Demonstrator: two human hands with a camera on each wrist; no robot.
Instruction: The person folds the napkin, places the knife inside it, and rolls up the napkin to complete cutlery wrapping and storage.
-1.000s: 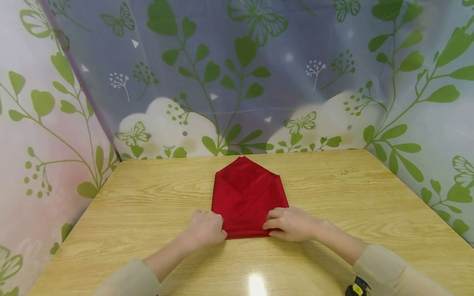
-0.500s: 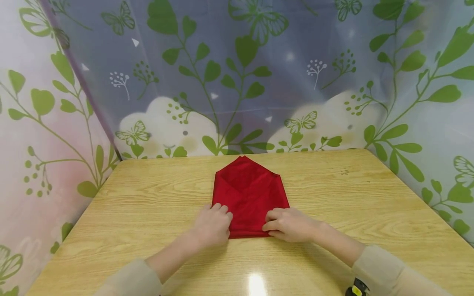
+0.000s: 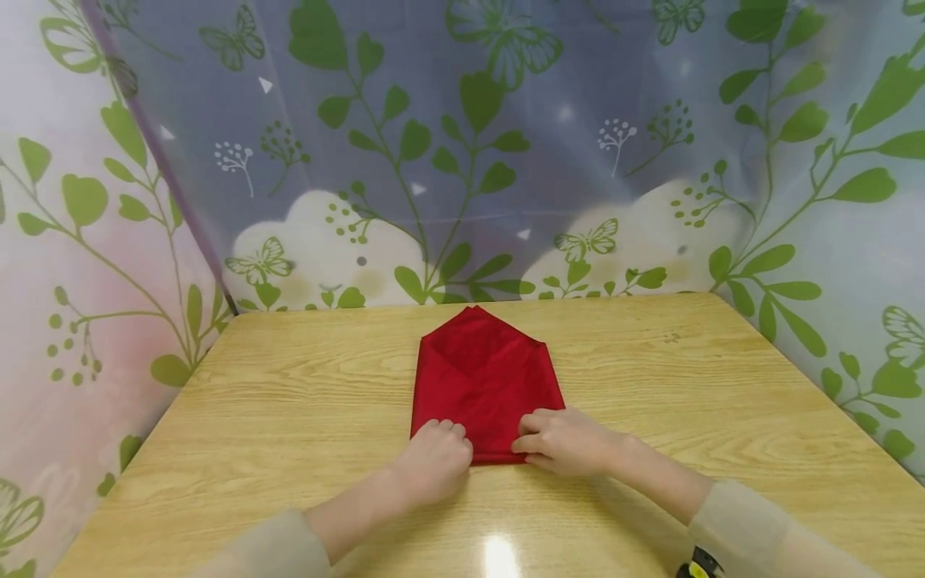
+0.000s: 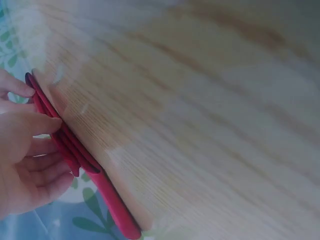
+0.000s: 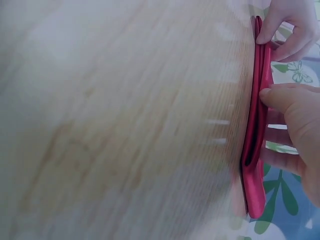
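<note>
A red cloth [image 3: 484,385], folded flat with a pointed far end and a straight near edge, lies on the wooden table. At the left part of that near edge, my left hand [image 3: 437,461] pinches the folded layers. My right hand [image 3: 567,441] grips the near right corner the same way. In the left wrist view, the left thumb [image 4: 47,122] presses the stacked folds while the fingers lie over the top. The right wrist view shows the right thumb [image 5: 272,95] against the layered edge, with the fingers on the far side.
The light wooden table [image 3: 303,361] extends around the cloth on all sides. Behind it hangs a printed curtain [image 3: 462,160] with leaves and butterflies, continuing along both sides. A dark object with a yellow mark [image 3: 699,568] shows beside the right sleeve.
My left hand has slid right along the near edge, from the left corner toward the middle. The right hand and the cloth have stayed nearly in place.
</note>
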